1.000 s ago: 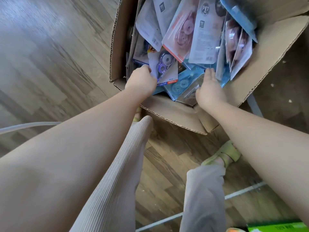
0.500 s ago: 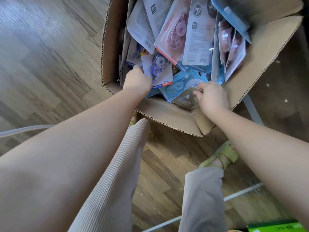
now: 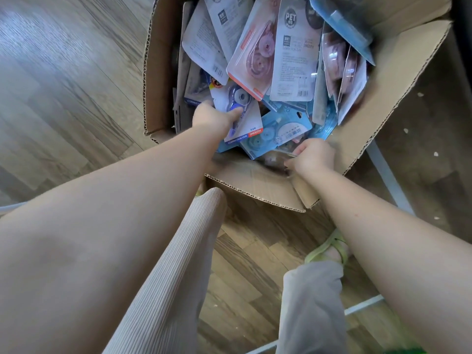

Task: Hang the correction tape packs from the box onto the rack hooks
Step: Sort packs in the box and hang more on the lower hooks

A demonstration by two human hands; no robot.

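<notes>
Picking step: left hand (image 3: 213, 118) pinches a white-and-blue carded correction tape pack (image 3: 241, 116); right hand (image 3: 313, 155), at five o'clock in the brown cardboard box (image 3: 398, 80), curls its fingers around a clear blister pack (image 3: 277, 155). Next, lift both clear.

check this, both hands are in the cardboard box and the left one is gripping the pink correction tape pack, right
Not quite. In the head view the left hand grips the white and purple correction tape pack, not a pink one. Both hands, the right hand too, are in the cardboard box.

A wood-plank floor (image 3: 63, 103) carries an open cardboard box (image 3: 255, 185) of packs.
</notes>
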